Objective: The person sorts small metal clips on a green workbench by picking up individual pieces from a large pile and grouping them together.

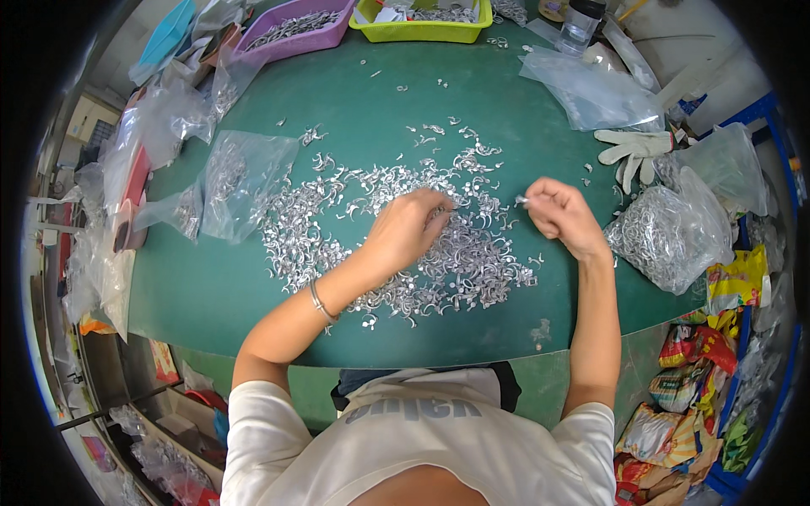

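A wide pile of small silvery curved metal pieces (472, 261) is spread over the green table (354, 97). My left hand (411, 226) reaches into the middle of the pile, its fingers curled down among the pieces; whatever they grip is hidden. To the right of the pile, my right hand (558, 218) is raised with thumb and forefinger pinched together. A small silvery metal piece (521, 200) sticks out from that pinch. A metal bracelet (321, 299) circles my left wrist.
Left of the pile lies a clear plastic bag (245, 181) with metal pieces. A fuller bag (666, 232) stands at the right, near a white glove (633, 152). Purple (295, 34) and yellow-green (422, 32) trays line the far edge. Flat plastic bags (582, 88) lie far right.
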